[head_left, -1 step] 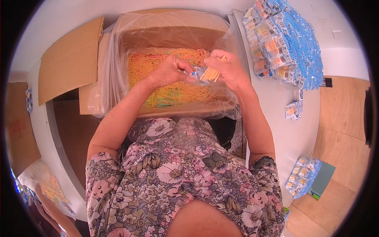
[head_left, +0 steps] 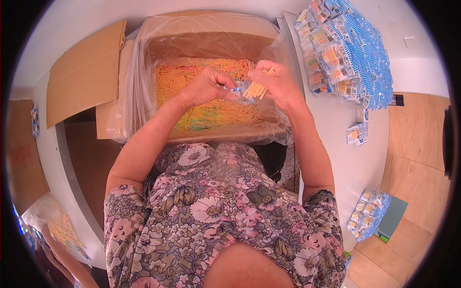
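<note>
Over the open box, my left hand [head_left: 210, 88] pinches the edge of a small clear plastic bag [head_left: 243, 90] with blue print. My right hand [head_left: 280, 86] is closed round a bundle of thin pale yellow sticks [head_left: 257, 90], their ends slanting down to the left by the bag. Whether the stick ends are inside the bag or in front of it, I cannot tell. Below both hands lies a mass of thin loose sticks [head_left: 206, 117], mostly yellow and orange with some green and pink, in a cardboard box [head_left: 211, 23] lined with a clear plastic sheet [head_left: 132, 91].
Filled small bags with blue edges are piled [head_left: 355, 53] on the white table [head_left: 336, 163] at right, with a few loose packets [head_left: 357, 133] nearer. Another bundle of packets [head_left: 369, 214] is at lower right. A cardboard flap [head_left: 86, 72] juts left. Another person's arm [head_left: 69, 257] shows lower left.
</note>
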`<state>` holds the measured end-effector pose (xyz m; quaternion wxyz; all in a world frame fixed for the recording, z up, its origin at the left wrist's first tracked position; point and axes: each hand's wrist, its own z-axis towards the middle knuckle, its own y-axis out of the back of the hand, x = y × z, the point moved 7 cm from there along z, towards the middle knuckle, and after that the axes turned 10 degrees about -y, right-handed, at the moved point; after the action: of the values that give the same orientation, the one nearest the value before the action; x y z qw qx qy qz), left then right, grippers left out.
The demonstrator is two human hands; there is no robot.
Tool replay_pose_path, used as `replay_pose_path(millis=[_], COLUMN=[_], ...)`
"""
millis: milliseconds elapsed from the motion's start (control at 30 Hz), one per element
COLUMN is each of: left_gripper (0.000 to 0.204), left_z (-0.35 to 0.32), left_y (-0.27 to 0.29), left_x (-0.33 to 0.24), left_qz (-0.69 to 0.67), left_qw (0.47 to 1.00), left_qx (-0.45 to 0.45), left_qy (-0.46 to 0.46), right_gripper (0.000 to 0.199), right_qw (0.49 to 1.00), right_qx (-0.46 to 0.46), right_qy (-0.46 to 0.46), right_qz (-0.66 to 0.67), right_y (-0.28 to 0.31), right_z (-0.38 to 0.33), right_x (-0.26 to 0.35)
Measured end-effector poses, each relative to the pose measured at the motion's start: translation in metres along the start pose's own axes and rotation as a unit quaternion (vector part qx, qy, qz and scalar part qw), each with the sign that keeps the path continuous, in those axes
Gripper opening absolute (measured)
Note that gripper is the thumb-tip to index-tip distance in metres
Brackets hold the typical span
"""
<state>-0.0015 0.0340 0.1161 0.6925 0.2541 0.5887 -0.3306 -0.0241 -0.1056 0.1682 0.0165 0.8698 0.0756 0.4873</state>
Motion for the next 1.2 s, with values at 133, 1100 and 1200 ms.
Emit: replay_pose_path(millis=[133,1100,1200], left_gripper=[0.013,0.017,0.019], left_z=[-0.002,0.001,-0.003], left_y=[-0.002,0.006,0.003], left_x=[0.001,0.043,0.018], left_qz=[0.002,0.03,0.011], left_qw=[1.0,0.998,0.997], left_qx=[0.009,-0.053,-0.078], left_qy=[0.017,0.026,0.017], right_gripper=[0.018,0.032,0.024], right_qw=[0.988,0.929,0.88], right_qx=[-0.071,-0.169,-0.226], right_qy=[0.027,0.247,0.383], right_qz=[-0.135,-0.219,-0.166], right_y=[0.006,-0.024,0.007], right_z=[0.003,-0.046,-0.086], right_x=[0.006,0.0,-0.007])
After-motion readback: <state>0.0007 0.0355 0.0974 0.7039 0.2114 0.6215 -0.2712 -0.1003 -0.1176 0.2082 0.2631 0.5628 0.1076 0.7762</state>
